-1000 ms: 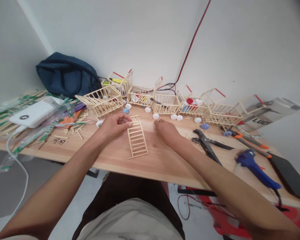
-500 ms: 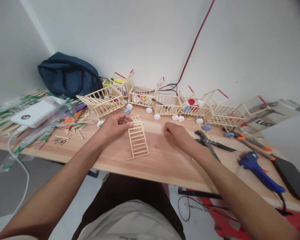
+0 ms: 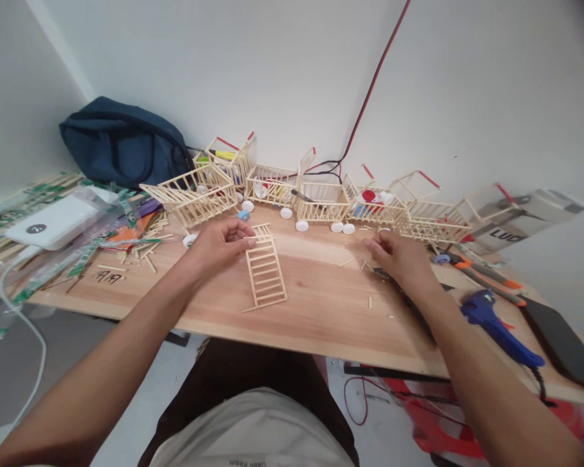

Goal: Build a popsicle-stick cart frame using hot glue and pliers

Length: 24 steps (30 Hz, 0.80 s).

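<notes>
A ladder-like panel of thin wooden sticks (image 3: 265,271) lies flat on the wooden table (image 3: 321,318). My left hand (image 3: 220,241) rests at its far left corner, fingers pinched on a thin stick beside the panel's top rail. My right hand (image 3: 398,257) hovers over the black pliers (image 3: 409,295) at the right, fingers curled and pinching at small loose sticks; what they hold is too small to name. Short stick pieces (image 3: 346,262) lie between the two hands.
A row of stick-built carts (image 3: 321,198) stands along the wall with white bottle caps (image 3: 302,226). Blue glue gun (image 3: 496,327), orange-handled cutters (image 3: 486,275) and a dark phone (image 3: 559,344) lie at right. A navy bag (image 3: 121,146), a white device (image 3: 53,224) and stick packets sit at left.
My right hand has moved from the middle of the table rightward to above the pliers. My left hand stays at the panel's corner.
</notes>
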{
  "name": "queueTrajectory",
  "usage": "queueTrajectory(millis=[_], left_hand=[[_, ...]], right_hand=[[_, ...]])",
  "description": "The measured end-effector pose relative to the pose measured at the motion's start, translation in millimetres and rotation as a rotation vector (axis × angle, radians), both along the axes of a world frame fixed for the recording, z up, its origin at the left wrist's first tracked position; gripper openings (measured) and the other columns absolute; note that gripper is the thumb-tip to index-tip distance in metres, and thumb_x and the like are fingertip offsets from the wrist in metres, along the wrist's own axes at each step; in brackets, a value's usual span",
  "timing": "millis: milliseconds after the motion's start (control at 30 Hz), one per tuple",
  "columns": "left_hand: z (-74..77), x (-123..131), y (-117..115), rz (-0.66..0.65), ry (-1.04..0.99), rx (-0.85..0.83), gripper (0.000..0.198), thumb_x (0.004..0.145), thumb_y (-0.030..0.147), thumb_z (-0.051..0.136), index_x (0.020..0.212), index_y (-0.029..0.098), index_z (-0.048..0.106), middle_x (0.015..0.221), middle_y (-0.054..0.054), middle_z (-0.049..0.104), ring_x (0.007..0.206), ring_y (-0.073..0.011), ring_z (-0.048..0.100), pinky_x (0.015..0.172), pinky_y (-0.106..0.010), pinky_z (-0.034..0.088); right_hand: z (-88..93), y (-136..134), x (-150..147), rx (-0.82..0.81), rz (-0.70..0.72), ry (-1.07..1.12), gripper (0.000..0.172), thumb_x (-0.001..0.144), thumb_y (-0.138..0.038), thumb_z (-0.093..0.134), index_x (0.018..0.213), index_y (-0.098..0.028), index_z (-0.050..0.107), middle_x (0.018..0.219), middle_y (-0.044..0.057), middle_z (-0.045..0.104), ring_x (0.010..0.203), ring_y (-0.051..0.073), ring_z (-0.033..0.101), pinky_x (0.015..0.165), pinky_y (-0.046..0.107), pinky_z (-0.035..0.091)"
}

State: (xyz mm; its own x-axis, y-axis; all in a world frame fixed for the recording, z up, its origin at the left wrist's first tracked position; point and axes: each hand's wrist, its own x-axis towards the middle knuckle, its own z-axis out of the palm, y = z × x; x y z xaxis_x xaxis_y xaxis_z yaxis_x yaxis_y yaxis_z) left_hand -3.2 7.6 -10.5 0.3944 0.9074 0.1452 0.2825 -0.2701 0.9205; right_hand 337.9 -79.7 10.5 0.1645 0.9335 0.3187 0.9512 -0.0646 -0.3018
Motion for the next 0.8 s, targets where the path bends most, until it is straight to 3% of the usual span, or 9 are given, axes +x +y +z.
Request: queueTrajectory(millis=[100,167,267,333,433,533,667,800], left_hand=[[1.5,0.3,-0.6,-0.012,-0.014,-0.017,0.034,0.069,0.041,0.072,0.085,0.012,0.062,0.068,-0.001,0.061,0.057,-0.01,0.054,0.052,-0.02,0.04],[2.1,0.4,-1.0,-0.014,-0.021,-0.027,0.035,0.069,0.042,0.072,0.085,0.013,0.062,0.067,0.0,0.061,0.057,-0.01,0.054,0.052,-0.02,0.04],[2.7,0.6,-1.6,0.0,-0.014,-0.018,0.035,0.068,0.042,0.073,0.085,0.013,0.063,0.066,0.0,0.06,0.055,-0.0098,0.053,0.051,-0.02,0.04],[3.2,1.0,-2.1,0.012,-0.01,-0.009,0.035,0.068,0.042,0.073,0.084,0.013,0.063,0.064,0.0,0.059,0.054,-0.0096,0.052,0.051,-0.02,0.039],[5.1,2.2,-3.2,0.021,-0.016,-0.018,0.034,0.068,0.041,0.073,0.083,0.013,0.063,0.06,0.001,0.058,0.053,-0.0092,0.051,0.05,-0.02,0.038],[7.7,3.2,-4.8,0.033,-0.019,-0.02,0.033,0.067,0.039,0.074,0.083,0.012,0.063,0.059,0.002,0.057,0.052,-0.0088,0.05,0.05,-0.02,0.038],[10.8,3.6,-6.8,0.032,-0.042,-0.058,0.031,0.067,0.037,0.074,0.083,0.013,0.063,0.059,0.003,0.057,0.052,-0.0085,0.05,0.05,-0.02,0.039],[12.0,4.9,-7.0,0.016,-0.068,-0.118,0.03,0.066,0.035,0.075,0.082,0.013,0.063,0.059,0.003,0.057,0.053,-0.0082,0.051,0.051,-0.02,0.039]], right_hand=[[-2.2,-1.4,3.2,-0.003,0.0,0.003,0.038,0.082,-0.045,0.054,0.053,-0.022,0.045,0.044,-0.003,0.046,0.044,0.012,0.04,0.05,0.026,0.026],[-6.5,-0.9,3.9,-0.045,0.028,0.017,0.033,0.082,-0.041,0.055,0.056,-0.021,0.05,0.046,-0.002,0.05,0.046,0.013,0.044,0.051,0.026,0.028],[-14.7,1.0,2.0,-0.099,0.149,0.046,0.013,0.082,-0.026,0.053,0.079,-0.019,0.065,0.067,0.003,0.065,0.059,0.016,0.055,0.058,0.027,0.037],[-18.7,2.3,-0.5,-0.079,0.248,0.027,0.021,0.083,-0.019,0.05,0.093,-0.018,0.068,0.084,0.007,0.069,0.072,0.018,0.059,0.066,0.029,0.041],[-19.2,2.8,-4.9,-0.028,0.305,-0.146,0.023,0.086,-0.019,0.048,0.09,-0.018,0.071,0.097,0.011,0.067,0.089,0.023,0.058,0.076,0.034,0.04],[-15.7,1.1,-8.2,-0.04,0.236,-0.361,0.019,0.086,-0.022,0.054,0.084,-0.018,0.072,0.105,0.012,0.066,0.095,0.027,0.054,0.077,0.037,0.035],[-16.8,-2.6,-8.5,-0.089,0.227,-0.363,0.02,0.088,-0.022,0.052,0.088,-0.02,0.072,0.086,0.007,0.07,0.08,0.022,0.058,0.073,0.035,0.033],[-22.3,-4.7,-6.6,-0.037,0.15,-0.275,0.035,0.09,-0.037,0.051,0.063,-0.018,0.064,0.055,0.003,0.062,0.052,0.016,0.051,0.063,0.031,0.033]])
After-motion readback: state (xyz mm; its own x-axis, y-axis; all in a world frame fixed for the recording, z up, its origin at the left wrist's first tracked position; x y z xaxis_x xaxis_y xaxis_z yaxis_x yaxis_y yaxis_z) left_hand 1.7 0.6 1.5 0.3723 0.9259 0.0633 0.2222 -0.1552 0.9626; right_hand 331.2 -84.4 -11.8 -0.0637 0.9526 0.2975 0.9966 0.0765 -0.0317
